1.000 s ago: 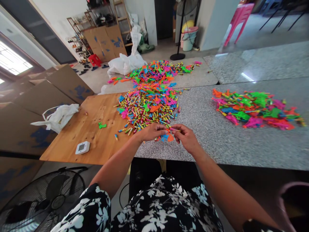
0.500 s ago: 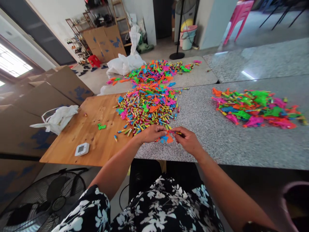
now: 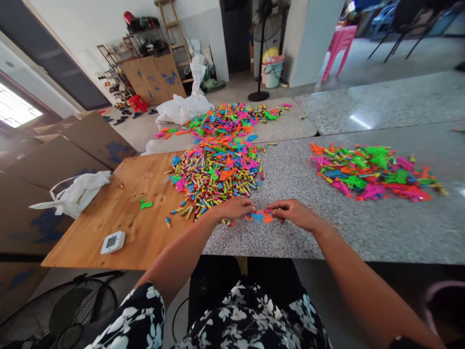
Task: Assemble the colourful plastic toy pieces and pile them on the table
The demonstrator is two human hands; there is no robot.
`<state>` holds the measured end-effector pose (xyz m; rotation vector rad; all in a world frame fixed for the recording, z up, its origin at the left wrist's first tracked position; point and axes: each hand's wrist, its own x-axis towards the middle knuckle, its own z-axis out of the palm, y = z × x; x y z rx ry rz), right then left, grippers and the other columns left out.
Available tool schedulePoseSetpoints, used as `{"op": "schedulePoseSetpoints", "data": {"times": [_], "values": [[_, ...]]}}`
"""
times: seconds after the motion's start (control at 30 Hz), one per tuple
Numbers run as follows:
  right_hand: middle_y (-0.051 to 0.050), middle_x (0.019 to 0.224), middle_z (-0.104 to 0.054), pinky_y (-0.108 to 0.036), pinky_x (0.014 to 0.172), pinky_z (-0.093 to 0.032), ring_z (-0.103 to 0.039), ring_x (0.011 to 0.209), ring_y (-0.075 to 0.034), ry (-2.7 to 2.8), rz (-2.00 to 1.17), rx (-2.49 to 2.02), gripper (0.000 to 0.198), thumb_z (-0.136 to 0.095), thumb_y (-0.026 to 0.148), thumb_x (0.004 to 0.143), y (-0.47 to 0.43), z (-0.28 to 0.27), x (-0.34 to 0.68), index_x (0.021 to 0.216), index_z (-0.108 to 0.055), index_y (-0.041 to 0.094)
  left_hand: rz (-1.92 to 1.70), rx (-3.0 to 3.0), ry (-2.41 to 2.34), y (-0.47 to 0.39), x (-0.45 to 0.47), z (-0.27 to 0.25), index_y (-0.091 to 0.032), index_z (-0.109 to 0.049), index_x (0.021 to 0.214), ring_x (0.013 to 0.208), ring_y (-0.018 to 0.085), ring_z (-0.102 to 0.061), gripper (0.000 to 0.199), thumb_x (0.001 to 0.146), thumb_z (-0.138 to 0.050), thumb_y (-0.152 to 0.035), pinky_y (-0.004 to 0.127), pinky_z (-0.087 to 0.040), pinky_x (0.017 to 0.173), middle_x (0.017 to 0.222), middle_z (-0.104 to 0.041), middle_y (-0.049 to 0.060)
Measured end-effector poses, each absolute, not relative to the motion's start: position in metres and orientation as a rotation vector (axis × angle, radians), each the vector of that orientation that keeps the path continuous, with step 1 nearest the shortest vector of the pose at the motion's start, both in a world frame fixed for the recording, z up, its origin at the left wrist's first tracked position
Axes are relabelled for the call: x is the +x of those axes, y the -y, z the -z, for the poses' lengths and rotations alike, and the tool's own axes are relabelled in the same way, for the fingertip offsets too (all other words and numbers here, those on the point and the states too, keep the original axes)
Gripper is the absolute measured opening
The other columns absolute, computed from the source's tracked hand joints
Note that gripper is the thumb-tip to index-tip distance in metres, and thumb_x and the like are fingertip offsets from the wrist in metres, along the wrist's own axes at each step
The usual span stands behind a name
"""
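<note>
Over the speckled stone table's near part, my left hand (image 3: 236,208) is closed, fingertips pointing down beside the heap's lower edge. What it pinches, if anything, is hidden. To its right, my right hand (image 3: 292,212) pinches a small pink plastic piece (image 3: 269,211), blurred and partly covered by the fingers. Between and just under both hands lie a blue plastic piece (image 3: 257,216) and an orange plastic piece (image 3: 268,218) on the stone. A big heap of small tubes in bright wrappers (image 3: 212,182), mixed with flat coloured plastic shapes, rises just beyond my left hand.
Wrapped tubes and coloured shapes form another pile (image 3: 378,169) at right and a farther one (image 3: 228,118). On the wooden board (image 3: 134,237) are a green plastic piece (image 3: 146,203), a white digital device (image 3: 113,242) and a white plastic bag (image 3: 78,191). Cardboard boxes (image 3: 36,179) stand left.
My hands have moved apart, the right one shifting rightward. The wrapped tube seen at my right fingers is no longer visible there; a pink piece shows instead. The whole view has shifted slightly.
</note>
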<state>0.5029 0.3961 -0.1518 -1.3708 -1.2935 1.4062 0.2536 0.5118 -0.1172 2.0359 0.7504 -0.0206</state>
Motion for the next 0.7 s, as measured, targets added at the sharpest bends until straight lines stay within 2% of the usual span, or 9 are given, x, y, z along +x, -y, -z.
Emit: {"op": "schedulePoseSetpoints", "data": {"times": [0.1, 0.2, 0.3, 0.37, 0.43, 0.5, 0.6, 0.7], "values": [[-0.004, 0.076, -0.073, -0.024, 0.053, -0.047, -0.056, 0.054, -0.01, 0.904, -0.933, -1.471, 0.038, -0.078, 0.045, 0.079, -0.419, 0.157, 0.538, 0.105, -0.079, 0.018, -0.268, 2.3, -1.243, -0.55, 0.257, 0.115, -0.019, -0.074, 0.104, 0.092, 0.024, -0.067, 0.023, 0.096, -0.057, -0.032, 0.032, -0.05, 0.083, 0.1, -0.074, 0.009], [-0.009, 0.107, -0.076, -0.022, 0.05, -0.047, -0.059, 0.054, -0.008, 0.485, -0.564, -1.382, 0.04, -0.062, 0.049, 0.088, -0.442, 0.161, 0.552, 0.113, -0.072, 0.019, -0.419, 2.42, -1.715, -0.586, 0.251, 0.114, -0.018, -0.067, 0.128, 0.123, 0.034, -0.058, 0.037, 0.096, -0.058, -0.035, 0.043, -0.047, 0.1, 0.132, -0.065, 0.017], [-0.008, 0.109, -0.076, -0.023, 0.051, -0.05, -0.066, 0.058, -0.012, 0.68, -0.651, -1.585, 0.039, -0.055, 0.043, 0.092, -0.464, 0.165, 0.531, 0.119, -0.068, 0.019, -0.207, 2.582, -1.739, -0.608, 0.243, 0.119, -0.018, -0.063, 0.135, 0.138, 0.04, -0.044, 0.05, 0.092, -0.067, -0.043, 0.05, -0.041, 0.109, 0.15, -0.051, 0.02], [-0.008, 0.104, -0.078, -0.026, 0.064, -0.054, -0.074, 0.072, -0.017, 1.061, -0.743, -1.887, 0.033, -0.052, 0.036, 0.095, -0.478, 0.168, 0.503, 0.115, -0.072, 0.018, -0.066, 2.691, -1.629, -0.612, 0.24, 0.122, -0.017, -0.067, 0.127, 0.14, 0.041, -0.041, 0.045, 0.09, -0.07, -0.043, 0.051, -0.038, 0.111, 0.153, -0.049, 0.02], [-0.013, 0.107, -0.078, -0.03, 0.082, -0.055, -0.076, 0.097, -0.024, 1.323, -0.724, -2.113, 0.031, -0.052, 0.033, 0.097, -0.492, 0.17, 0.474, 0.109, -0.076, 0.017, -0.076, 2.748, -1.55, -0.612, 0.238, 0.123, -0.017, -0.068, 0.119, 0.139, 0.04, -0.042, 0.037, 0.089, -0.072, -0.038, 0.05, -0.038, 0.111, 0.148, -0.053, 0.019], [-0.02, 0.118, -0.075, -0.035, 0.094, -0.052, -0.072, 0.114, -0.031, 1.387, -0.684, -2.211, 0.031, -0.057, 0.032, 0.096, -0.504, 0.171, 0.453, 0.11, -0.076, 0.013, -0.196, 2.707, -1.521, -0.608, 0.235, 0.122, -0.019, -0.067, 0.112, 0.131, 0.036, -0.051, 0.026, 0.09, -0.071, -0.032, 0.048, -0.04, 0.107, 0.132, -0.063, 0.018], [-0.028, 0.13, -0.067, -0.039, 0.098, -0.05, -0.069, 0.12, -0.035, 1.397, -0.674, -2.272, 0.036, -0.061, 0.026, 0.093, -0.514, 0.17, 0.439, 0.122, -0.071, 0.008, -0.457, 2.358, -1.535, -0.598, 0.228, 0.118, -0.021, -0.061, 0.094, 0.106, 0.03, -0.064, 0.011, 0.09, -0.067, -0.028, 0.042, -0.046, 0.094, 0.095, -0.069, 0.01], [-0.029, 0.13, -0.067, -0.041, 0.098, -0.051, -0.068, 0.12, -0.037, 1.418, -0.677, -2.32, 0.035, -0.063, 0.022, 0.09, -0.512, 0.165, 0.439, 0.121, -0.069, 0.007, -0.75, 1.71, -1.346, -0.58, 0.219, 0.115, -0.022, -0.046, 0.08, 0.087, 0.022, -0.067, 0.024, 0.084, -0.068, -0.03, 0.031, -0.049, 0.075, 0.081, -0.064, 0.003]]}}
